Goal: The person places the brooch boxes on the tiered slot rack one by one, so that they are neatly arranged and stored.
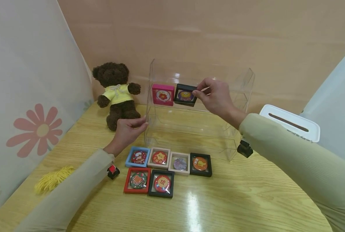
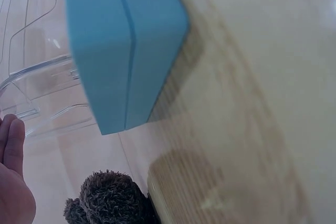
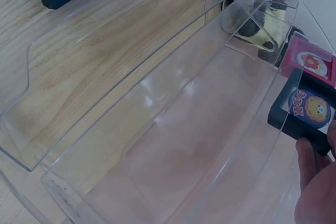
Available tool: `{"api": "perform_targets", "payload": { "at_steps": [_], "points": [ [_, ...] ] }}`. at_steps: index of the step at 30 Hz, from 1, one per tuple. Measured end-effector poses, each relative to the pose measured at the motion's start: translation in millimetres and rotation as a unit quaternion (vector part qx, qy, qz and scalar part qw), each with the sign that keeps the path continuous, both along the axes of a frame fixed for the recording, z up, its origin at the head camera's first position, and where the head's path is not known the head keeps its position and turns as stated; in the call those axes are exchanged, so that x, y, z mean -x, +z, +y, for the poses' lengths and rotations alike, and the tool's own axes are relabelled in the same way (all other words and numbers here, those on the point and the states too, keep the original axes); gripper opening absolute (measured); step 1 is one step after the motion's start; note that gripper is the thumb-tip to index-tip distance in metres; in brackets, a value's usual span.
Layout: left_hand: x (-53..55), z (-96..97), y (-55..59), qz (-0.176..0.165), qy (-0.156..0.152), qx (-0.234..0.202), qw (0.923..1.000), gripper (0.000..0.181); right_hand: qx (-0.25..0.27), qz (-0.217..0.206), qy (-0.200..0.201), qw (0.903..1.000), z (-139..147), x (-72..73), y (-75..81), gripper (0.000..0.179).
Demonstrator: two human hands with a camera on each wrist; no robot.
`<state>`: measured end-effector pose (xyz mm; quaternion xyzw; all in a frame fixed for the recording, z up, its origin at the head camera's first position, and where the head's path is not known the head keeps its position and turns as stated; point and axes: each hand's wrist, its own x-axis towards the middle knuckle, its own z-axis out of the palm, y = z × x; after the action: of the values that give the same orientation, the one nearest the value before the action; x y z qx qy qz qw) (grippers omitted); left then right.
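A clear acrylic display rack (image 1: 189, 129) with stepped tiers stands on the table. My right hand (image 1: 217, 96) pinches the right side of a black square frame (image 1: 185, 95) holding a purple and yellow round badge. That frame is on the upper tier, right beside a pink frame (image 1: 163, 95) with a red-flower badge. In the right wrist view, my fingers grip the lower edge of the black frame (image 3: 304, 111). My left hand (image 1: 127, 133) holds the rack's left side edge between thumb and fingers. The left wrist view shows only part of this hand (image 2: 13, 177).
In front of the rack lie a blue frame (image 1: 137, 157), a red frame (image 1: 137, 180) and several other badge frames. A brown teddy bear (image 1: 117, 93) sits behind left, yellow yarn (image 1: 52, 180) lies at left, and a white slotted box (image 1: 291, 122) is at right.
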<state>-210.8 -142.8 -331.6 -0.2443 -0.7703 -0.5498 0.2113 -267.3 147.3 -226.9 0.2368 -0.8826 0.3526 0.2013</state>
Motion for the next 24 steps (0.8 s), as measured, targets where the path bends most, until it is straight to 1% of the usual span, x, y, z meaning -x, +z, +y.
{"api": "perform_targets", "payload": {
  "at_steps": [6, 9, 16, 17, 21, 24],
  "points": [
    [-0.2, 0.6, -1.6, -0.015, 0.004, 0.005, 0.9999, 0.02, 0.002, -0.017, 0.002, 0.9998, -0.7, 0.6, -2.4, 0.012],
    [1.0, 0.8, -3.7, -0.015, 0.002, 0.002, 0.9999, 0.021, -0.001, -0.019, 0.006, 0.9998, -0.9, 0.7, -3.6, 0.011],
    [19.8, -4.5, -25.7, -0.01, 0.002, -0.007, 0.9999, 0.022, -0.004, -0.017, 0.009, 0.9998, -0.4, 1.9, -5.7, 0.01],
    [20.5, -4.7, -26.4, -0.011, 0.004, -0.007, 0.9999, 0.022, -0.004, -0.016, 0.009, 0.9998, -0.2, 2.2, -6.0, 0.01],
    [19.7, -4.2, -24.8, -0.003, 0.005, -0.004, 1.0, 0.022, -0.01, -0.008, 0.011, 0.9998, 0.6, 3.0, -6.8, 0.011],
    [12.4, -1.6, -15.9, 0.012, 0.008, 0.002, 0.9999, 0.021, -0.016, -0.002, 0.014, 0.9998, 0.7, 4.0, -7.4, 0.012]
  ]
}}
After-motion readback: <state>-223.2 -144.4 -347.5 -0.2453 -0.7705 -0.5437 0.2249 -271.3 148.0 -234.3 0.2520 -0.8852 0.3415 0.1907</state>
